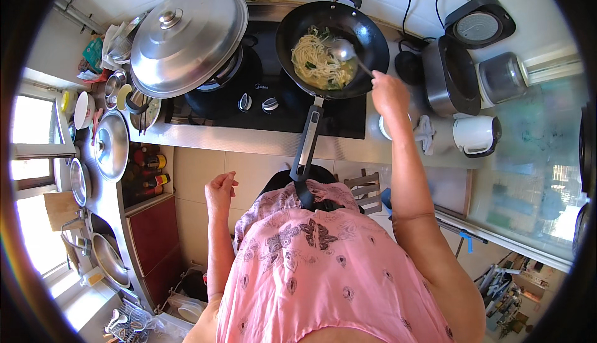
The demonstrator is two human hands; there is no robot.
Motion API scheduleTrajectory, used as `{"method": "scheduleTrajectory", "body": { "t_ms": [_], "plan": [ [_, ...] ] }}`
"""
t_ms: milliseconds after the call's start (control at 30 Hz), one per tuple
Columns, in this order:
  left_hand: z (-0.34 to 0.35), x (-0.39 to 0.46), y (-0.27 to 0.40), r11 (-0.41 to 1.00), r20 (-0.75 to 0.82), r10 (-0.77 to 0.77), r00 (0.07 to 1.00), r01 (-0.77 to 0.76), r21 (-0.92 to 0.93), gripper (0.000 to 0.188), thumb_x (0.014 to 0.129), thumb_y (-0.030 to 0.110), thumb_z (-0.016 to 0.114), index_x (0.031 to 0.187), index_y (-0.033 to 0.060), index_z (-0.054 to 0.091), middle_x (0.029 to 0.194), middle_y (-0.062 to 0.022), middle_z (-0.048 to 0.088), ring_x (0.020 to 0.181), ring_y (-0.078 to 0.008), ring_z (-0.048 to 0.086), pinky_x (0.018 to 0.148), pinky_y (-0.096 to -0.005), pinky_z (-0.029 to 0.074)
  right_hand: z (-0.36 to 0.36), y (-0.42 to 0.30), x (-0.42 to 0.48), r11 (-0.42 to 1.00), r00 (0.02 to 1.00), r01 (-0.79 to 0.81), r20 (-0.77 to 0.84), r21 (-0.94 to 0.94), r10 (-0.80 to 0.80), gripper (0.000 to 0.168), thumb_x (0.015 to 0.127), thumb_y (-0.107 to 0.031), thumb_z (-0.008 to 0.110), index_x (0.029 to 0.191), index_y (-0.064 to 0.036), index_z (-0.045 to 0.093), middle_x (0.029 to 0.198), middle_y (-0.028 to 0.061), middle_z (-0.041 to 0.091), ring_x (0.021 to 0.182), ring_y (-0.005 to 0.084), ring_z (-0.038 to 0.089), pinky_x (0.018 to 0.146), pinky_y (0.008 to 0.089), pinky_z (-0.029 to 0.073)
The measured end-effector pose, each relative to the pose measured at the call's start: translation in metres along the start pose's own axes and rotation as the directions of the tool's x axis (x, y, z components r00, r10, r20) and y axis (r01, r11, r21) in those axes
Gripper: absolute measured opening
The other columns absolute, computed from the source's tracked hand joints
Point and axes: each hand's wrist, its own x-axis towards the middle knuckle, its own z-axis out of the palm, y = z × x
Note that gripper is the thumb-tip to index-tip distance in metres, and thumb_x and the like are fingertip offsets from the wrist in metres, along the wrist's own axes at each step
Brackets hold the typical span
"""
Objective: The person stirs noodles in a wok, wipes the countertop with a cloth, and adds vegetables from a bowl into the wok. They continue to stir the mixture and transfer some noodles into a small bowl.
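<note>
My right hand (391,93) is closed around the handle of a metal ladle (343,50), whose bowl rests among the noodles. The noodles (319,61), with green leaves and some broth, lie in a black wok (373,40) on the right side of the gas hob (280,119). The wok's long handle points towards my body. My left hand (222,189) hangs in front of the counter, fingers loosely curled, with nothing visible in it.
A large pot with a domed steel lid (196,40) covers the left burner. Right of the hob stand an open dark appliance (450,77) and a white electric kettle (475,135). Chopsticks lie across a bowl (151,112) at left, near another steel lid (112,144).
</note>
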Motion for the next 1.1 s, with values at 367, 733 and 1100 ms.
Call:
{"method": "scheduleTrajectory", "body": {
  "t_ms": [367,733,1100],
  "plan": [
    [-0.002,0.017,-0.005,0.996,0.064,0.053,0.997,-0.057,0.064,0.024,0.098,0.015,0.065,0.109,-0.0018,0.078,0.076,-0.0062,0.072,0.054,-0.007,0.054,0.051,-0.0248,0.046,0.039,-0.048,0.07,0.984,0.986,-0.166,-0.024,-0.072,0.164,0.027,0.094,-0.013,0.052,0.102,-0.006,0.076,0.107,0.0212,0.075,0.102,0.0408,0.072,0.084,0.0498,0.058],
    [0.001,-0.019,-0.031,1.0,-0.075,-0.019,0.997,0.019,-0.002,0.025,0.099,0.017,0.066,0.108,-0.0028,0.077,0.075,-0.006,0.071,0.053,-0.0068,0.052,0.05,-0.0243,0.043,-0.004,-0.027,0.016,0.963,0.96,0.267,0.08,0.035,-0.269,0.028,0.094,-0.017,0.061,0.118,-0.018,0.077,0.101,0.0205,0.074,0.094,0.0394,0.07,0.081,0.0509,0.055],
    [0.055,-0.044,-0.012,0.996,-0.078,-0.016,0.997,0.022,0.088,0.026,0.099,0.016,0.064,0.109,-0.0048,0.076,0.075,-0.005,0.07,0.053,-0.0056,0.051,0.05,-0.023,0.042,0.01,0.044,0.022,0.96,0.987,0.135,-0.057,-0.245,-0.153,0.029,0.103,-0.024,0.051,0.113,-0.016,0.077,0.087,0.0186,0.075,0.082,0.0414,0.072,0.071,0.053,0.055]
  ]
}}
